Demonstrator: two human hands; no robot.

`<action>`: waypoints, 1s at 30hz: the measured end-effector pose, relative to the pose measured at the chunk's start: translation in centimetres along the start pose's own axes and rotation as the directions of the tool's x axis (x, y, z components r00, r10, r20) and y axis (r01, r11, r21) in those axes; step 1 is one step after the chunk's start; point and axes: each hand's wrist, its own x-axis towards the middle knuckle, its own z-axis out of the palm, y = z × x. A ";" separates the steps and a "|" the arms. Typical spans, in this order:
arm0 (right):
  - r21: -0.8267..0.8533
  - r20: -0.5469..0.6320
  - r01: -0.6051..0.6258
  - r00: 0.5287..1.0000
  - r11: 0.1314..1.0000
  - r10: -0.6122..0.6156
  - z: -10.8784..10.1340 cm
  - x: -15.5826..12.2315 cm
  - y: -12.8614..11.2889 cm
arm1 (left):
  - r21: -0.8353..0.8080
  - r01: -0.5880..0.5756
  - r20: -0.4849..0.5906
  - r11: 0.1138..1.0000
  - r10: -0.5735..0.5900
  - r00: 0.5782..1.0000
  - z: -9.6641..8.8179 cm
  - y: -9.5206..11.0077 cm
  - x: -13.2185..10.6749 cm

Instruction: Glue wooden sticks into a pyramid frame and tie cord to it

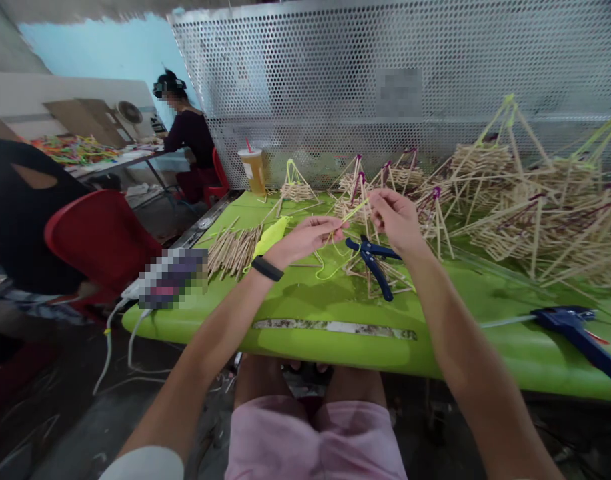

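My left hand (309,237) and my right hand (394,217) are raised above the green table (335,347), both pinched on a thin yellow-green string (354,211) stretched between them. Loose loops of the same string (330,267) hang down to the table. Under my hands lies a flat frame of wooden sticks (385,277) with blue-handled pliers (375,260) resting on it. A black band sits on my left wrist.
A bundle of loose sticks (233,250) lies left, a heap of finished stick frames (535,213) right, small stick pyramids (296,183) and a drink cup (254,170) at the back. A blue tool (575,330) lies right. Red chair (100,240) and a seated person (188,137) are left.
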 end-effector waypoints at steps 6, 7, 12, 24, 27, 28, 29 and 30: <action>0.011 -0.264 0.136 0.956 0.991 -0.128 -2.5 1.7 1.4 | -0.056 0.002 -0.134 0.998 -0.010 0.991 -0.1 1.1 0.2; 0.013 -0.297 0.149 0.945 0.989 -0.138 -2.9 2.0 1.7 | -0.065 -0.007 -0.141 0.998 -0.002 0.990 -0.1 1.3 0.1; 0.029 -0.422 0.176 0.894 0.984 -0.148 -4.5 2.8 3.0 | -0.133 -0.076 -0.207 0.988 0.047 0.977 -0.9 2.6 -0.2; 0.056 -0.660 0.216 0.741 0.975 -0.126 -5.8 3.1 3.0 | -0.187 -0.209 -0.439 0.960 0.109 0.892 -4.3 5.0 -2.0; 0.053 -0.678 0.207 0.725 0.977 -0.117 -5.9 3.4 3.3 | -0.149 -0.217 -0.449 0.965 0.130 0.884 -4.9 4.7 -1.7; 0.051 -0.687 0.210 0.717 0.976 -0.118 -5.9 3.5 3.5 | -0.123 -0.209 -0.462 0.970 0.130 0.877 -5.1 4.4 -1.5; 0.050 -0.699 0.218 0.704 0.975 -0.121 -6.0 3.6 3.6 | -0.093 -0.196 -0.476 0.976 0.130 0.870 -5.3 4.0 -1.1; 0.051 -0.710 0.228 0.693 0.972 -0.125 -6.0 3.8 3.7 | -0.057 -0.180 -0.491 0.982 0.130 0.862 -5.5 3.6 -0.7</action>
